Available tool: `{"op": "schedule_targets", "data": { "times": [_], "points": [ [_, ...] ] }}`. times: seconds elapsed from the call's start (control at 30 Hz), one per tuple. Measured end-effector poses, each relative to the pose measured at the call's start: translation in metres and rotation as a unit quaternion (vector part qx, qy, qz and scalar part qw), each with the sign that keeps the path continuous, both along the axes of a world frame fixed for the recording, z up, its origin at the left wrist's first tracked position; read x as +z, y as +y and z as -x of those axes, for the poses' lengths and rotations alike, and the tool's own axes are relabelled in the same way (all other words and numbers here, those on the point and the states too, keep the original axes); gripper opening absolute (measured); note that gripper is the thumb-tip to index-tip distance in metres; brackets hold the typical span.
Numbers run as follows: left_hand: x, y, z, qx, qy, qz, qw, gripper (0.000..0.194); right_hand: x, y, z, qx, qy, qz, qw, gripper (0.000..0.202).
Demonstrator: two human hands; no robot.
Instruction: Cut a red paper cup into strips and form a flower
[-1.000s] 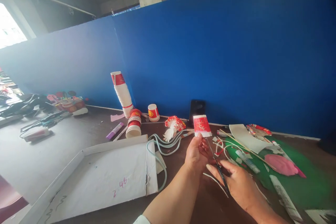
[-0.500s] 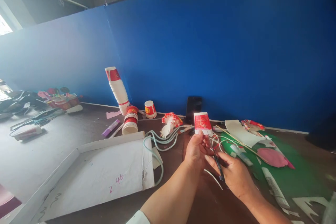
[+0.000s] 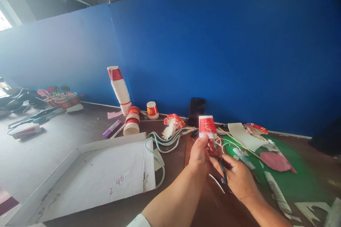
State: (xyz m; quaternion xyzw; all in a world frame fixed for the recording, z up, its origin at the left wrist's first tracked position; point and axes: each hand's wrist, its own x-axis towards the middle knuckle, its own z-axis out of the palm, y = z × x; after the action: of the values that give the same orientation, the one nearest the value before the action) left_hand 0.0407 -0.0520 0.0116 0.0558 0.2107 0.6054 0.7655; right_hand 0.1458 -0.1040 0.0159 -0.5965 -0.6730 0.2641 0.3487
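Holding is done by the left hand [image 3: 199, 150] in the head view: a red and white paper cup [image 3: 206, 125] is pinched near its wide edge, with the thumb laid on the outer wall and the other fingers curled behind or beneath it, partly hidden. The cup is turned base up, apparently so that the wide edge can be presented downward to what look like scissors [image 3: 220, 162]. The dark handles are enclosed by the right hand [image 3: 241, 179]; whether the blades are parted, or are actually touching the cup, cannot be told. The two hands are set close together, probably so that cup and blades can be steadied against each other.

The cup is raised above the table [image 3: 87, 120], at the fingertips of the left hand. Seen from the right hand, it lies farther off and a little to the left, with the scissors spanning the gap. Beyond it a phone [image 3: 196, 111] is propped against the blue partition [image 3: 226, 49], perhaps so that its screen can be viewed. A leaning stack of cups [image 3: 121, 92] is placed well to the left, presumably out of the way. A shallow white box [image 3: 93, 177] is laid nearer on that side.
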Motion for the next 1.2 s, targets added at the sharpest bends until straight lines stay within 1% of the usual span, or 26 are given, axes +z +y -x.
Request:
{"op": "schedule_targets", "data": {
  "times": [0.1, 0.2, 0.4, 0.67, 0.83, 0.97, 1.1, 1.2],
  "points": [
    [-0.002, 0.001, -0.002, 0.007, -0.006, 0.014, 1.0, 0.035, -0.001, 0.0, -0.001, 0.0, -0.015, -0.007, 1.0, 0.035],
    [-0.003, 0.001, -0.003, 0.009, 0.0, 0.009, 1.0, 0.033, -0.003, 0.001, -0.002, -0.005, -0.019, -0.009, 1.0, 0.037],
    [0.0, 0.0, -0.003, 0.006, -0.019, 0.018, 1.0, 0.027, -0.008, 0.002, -0.004, -0.008, -0.025, -0.007, 1.0, 0.038],
    [0.0, 0.0, -0.004, -0.001, -0.031, 0.01, 0.999, 0.027, -0.011, 0.003, -0.004, -0.015, -0.022, -0.038, 0.999, 0.039],
    [0.001, 0.0, -0.004, 0.0, -0.031, 0.024, 0.999, 0.025, -0.011, 0.004, -0.004, -0.01, -0.007, -0.025, 1.0, 0.039],
    [0.003, -0.001, -0.004, -0.004, -0.022, 0.038, 0.999, 0.028, -0.008, 0.003, -0.002, 0.0, 0.002, -0.033, 0.999, 0.038],
    [-0.001, -0.002, -0.005, -0.01, -0.021, 0.025, 0.999, 0.029, -0.006, 0.002, 0.0, -0.033, 0.008, -0.03, 0.999, 0.042],
    [-0.006, -0.004, -0.008, -0.028, -0.014, 0.021, 0.999, 0.028, -0.006, 0.003, -0.002, -0.051, 0.019, -0.027, 0.998, 0.04]
  ]
}}
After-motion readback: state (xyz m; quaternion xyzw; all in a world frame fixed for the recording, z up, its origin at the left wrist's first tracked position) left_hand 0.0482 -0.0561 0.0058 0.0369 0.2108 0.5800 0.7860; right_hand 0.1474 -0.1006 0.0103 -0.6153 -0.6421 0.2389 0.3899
